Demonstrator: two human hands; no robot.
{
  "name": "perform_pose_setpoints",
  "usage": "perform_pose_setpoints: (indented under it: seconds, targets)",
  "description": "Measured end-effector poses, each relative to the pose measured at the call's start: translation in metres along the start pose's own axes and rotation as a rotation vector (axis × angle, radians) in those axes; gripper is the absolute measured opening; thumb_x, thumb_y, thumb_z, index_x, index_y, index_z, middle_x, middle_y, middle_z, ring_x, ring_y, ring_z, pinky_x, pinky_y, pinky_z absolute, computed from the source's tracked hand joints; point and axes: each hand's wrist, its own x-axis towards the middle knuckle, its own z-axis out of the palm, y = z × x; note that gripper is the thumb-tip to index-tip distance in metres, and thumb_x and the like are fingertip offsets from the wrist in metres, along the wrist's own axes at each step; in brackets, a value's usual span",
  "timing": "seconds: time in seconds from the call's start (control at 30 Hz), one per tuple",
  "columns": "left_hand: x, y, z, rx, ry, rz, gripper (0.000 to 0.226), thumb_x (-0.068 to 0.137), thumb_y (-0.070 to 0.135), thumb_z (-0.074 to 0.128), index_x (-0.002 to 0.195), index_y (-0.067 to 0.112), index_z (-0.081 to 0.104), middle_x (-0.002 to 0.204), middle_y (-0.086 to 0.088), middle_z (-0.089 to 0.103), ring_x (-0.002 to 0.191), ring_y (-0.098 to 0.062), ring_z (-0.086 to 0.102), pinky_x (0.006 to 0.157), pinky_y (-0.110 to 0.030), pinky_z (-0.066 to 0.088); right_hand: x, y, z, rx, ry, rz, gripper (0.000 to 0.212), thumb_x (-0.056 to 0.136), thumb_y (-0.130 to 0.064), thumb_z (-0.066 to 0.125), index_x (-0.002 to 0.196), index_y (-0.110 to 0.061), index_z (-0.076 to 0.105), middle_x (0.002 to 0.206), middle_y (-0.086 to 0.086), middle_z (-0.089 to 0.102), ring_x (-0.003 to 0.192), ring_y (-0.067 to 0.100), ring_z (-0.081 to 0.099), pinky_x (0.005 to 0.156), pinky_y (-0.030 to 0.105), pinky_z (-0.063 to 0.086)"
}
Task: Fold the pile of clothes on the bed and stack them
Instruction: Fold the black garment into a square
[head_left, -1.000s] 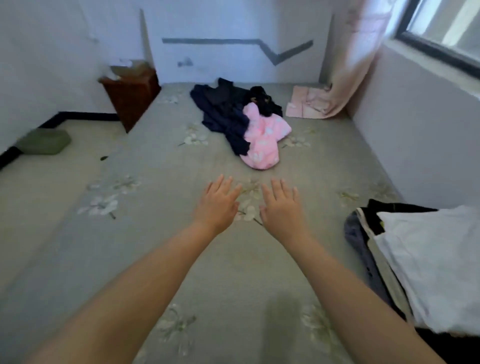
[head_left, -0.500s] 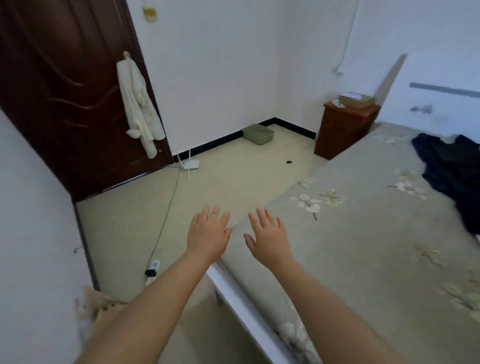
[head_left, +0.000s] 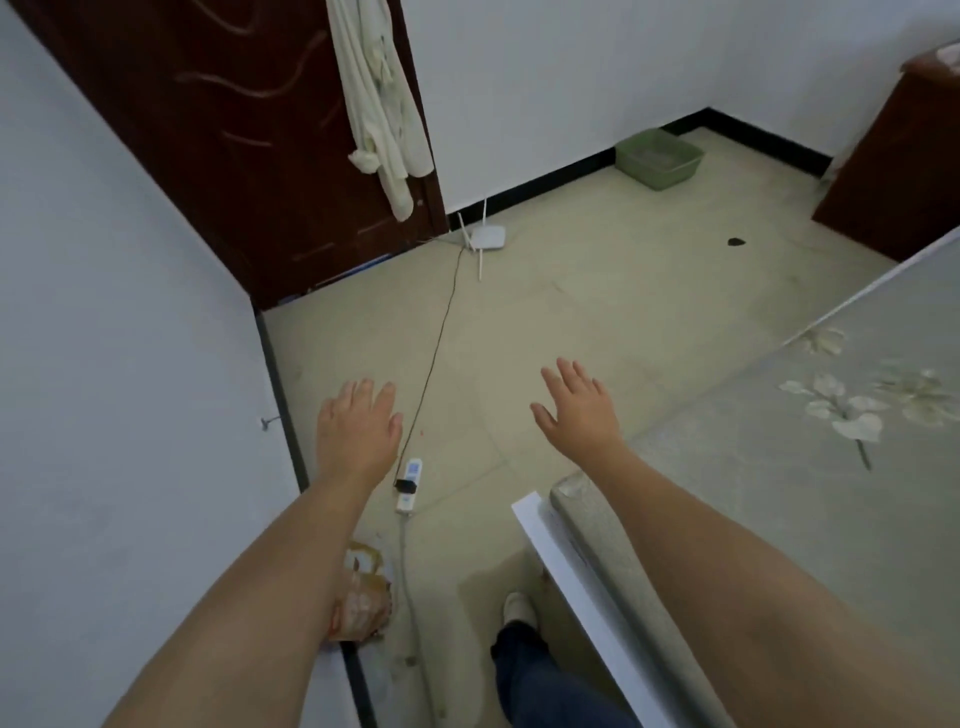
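My left hand (head_left: 356, 428) and my right hand (head_left: 576, 410) are both stretched out flat, palms down, fingers apart, holding nothing. They hover over the floor beside the bed. Only the near left corner of the bed (head_left: 779, 467), with its grey-green flowered sheet, shows at the right. The pile of clothes and the folded stack are out of view.
A dark brown door (head_left: 234, 130) with a cream garment (head_left: 379, 104) hanging on it stands ahead. On the floor lie a white router (head_left: 487, 238), a black cable, a power strip (head_left: 409, 484) and a green tray (head_left: 658, 157). A brown nightstand (head_left: 898, 166) is at right.
The view has swung left from the bed, past its edge, to the floor and door. The clothes pile and the stack have left the frame. My hands have spread further apart.
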Motion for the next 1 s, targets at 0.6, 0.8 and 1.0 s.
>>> perform_pose_setpoints:
  seconds: [0.6,0.8,1.0]
  targets:
    - [0.454,0.054,-0.182,-0.075,0.303,0.339,0.048,0.099,0.036,0.028,0.144,0.019,0.025,0.153,-0.008,0.017,0.142,-0.027,0.008,0.112,-0.042,0.014,0.381,0.006,-0.219,-0.144,0.422,0.18,0.054,0.098,-0.039,0.033,0.146,-0.017,0.021,0.156,0.006,0.008,0.144,0.024,0.0,0.115,0.043,0.001]
    - [0.573,0.118,-0.234,-0.125,0.308,0.57,0.049,0.1,0.037,0.024,0.146,0.02,0.019,0.156,-0.006,0.008,0.143,-0.027,0.001,0.113,-0.042,0.009,0.453,0.054,-0.273,-0.161,0.554,0.425,0.055,0.097,-0.037,0.036,0.146,-0.016,0.021,0.156,0.007,0.009,0.144,0.025,0.001,0.115,0.042,0.0]
    - [0.621,0.23,-0.262,-0.169,0.389,0.943,0.048,0.099,0.034,0.027,0.144,0.019,0.024,0.155,-0.006,0.011,0.143,-0.025,0.007,0.113,-0.04,0.013,0.443,0.133,-0.293,-0.185,0.581,0.786,0.057,0.096,-0.037,0.037,0.146,-0.016,0.021,0.156,0.008,0.009,0.144,0.026,0.005,0.115,0.042,0.005]
